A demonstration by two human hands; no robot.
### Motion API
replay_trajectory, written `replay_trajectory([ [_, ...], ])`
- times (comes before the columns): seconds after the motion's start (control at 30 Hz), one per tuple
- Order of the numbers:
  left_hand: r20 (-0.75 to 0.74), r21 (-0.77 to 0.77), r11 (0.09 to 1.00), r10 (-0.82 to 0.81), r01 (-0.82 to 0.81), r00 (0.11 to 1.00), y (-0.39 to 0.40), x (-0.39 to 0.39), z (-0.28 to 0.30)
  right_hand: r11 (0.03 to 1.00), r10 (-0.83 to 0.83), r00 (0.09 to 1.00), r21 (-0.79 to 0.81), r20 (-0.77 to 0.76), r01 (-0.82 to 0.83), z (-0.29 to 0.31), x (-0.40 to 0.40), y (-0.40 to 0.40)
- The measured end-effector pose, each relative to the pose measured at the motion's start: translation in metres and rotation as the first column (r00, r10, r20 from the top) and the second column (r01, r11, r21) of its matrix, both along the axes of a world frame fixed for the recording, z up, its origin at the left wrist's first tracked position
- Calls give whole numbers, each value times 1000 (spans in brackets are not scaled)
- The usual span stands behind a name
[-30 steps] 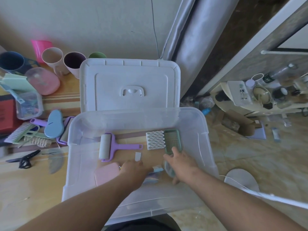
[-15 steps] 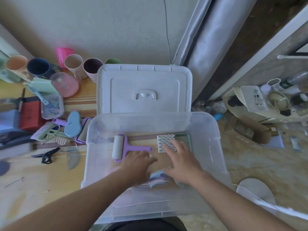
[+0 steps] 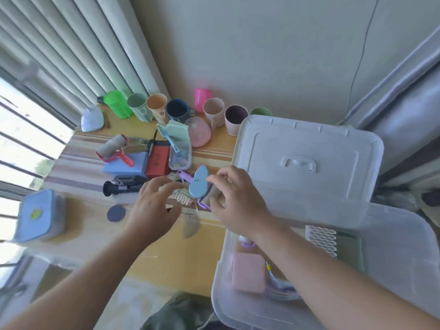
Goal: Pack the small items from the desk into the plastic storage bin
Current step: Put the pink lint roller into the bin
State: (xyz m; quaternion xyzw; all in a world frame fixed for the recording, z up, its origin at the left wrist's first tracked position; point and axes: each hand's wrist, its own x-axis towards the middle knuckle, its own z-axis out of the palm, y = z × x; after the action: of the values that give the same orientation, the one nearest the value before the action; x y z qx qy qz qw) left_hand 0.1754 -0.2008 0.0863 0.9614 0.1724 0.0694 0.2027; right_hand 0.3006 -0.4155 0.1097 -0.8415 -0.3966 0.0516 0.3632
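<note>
Now the view has swung left off the clear bin (image 3: 402, 236), which sits at the desk's right end, and both hands have left it. The left hand (image 3: 154, 206) and right hand (image 3: 234, 196) hover, fingers loosely spread, gripping nothing, over a blue oval piece (image 3: 198, 184) and brush (image 3: 181, 197); motion blur smears what lies beneath.

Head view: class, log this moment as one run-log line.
left hand: open above brush | right hand: open by blue heart-shaped item | bin: lid off, pink pad inside | step: reaching
</note>
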Motion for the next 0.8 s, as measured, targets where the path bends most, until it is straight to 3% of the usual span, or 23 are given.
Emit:
replay_trajectory([
  [0.2,-35,27,994,104,-103,994,121,-29,-30,959,93,994,-264,-50,-103,-23,-8,110],
  [0.47,-212,-3,972,230,-236,950,274,8,-44,908,68,994,-409,-85,-97,-47,-7,271],
  [0.63,-363,-17,976,198,-219,911,317,16,-55,808,-19,999,-589,-45,-11,-63,1,364],
  [0.8,-356,-63,982,143,-176,924,325,-13,-69,699,-82,995,-715,-58,16,-92,8,397],
])
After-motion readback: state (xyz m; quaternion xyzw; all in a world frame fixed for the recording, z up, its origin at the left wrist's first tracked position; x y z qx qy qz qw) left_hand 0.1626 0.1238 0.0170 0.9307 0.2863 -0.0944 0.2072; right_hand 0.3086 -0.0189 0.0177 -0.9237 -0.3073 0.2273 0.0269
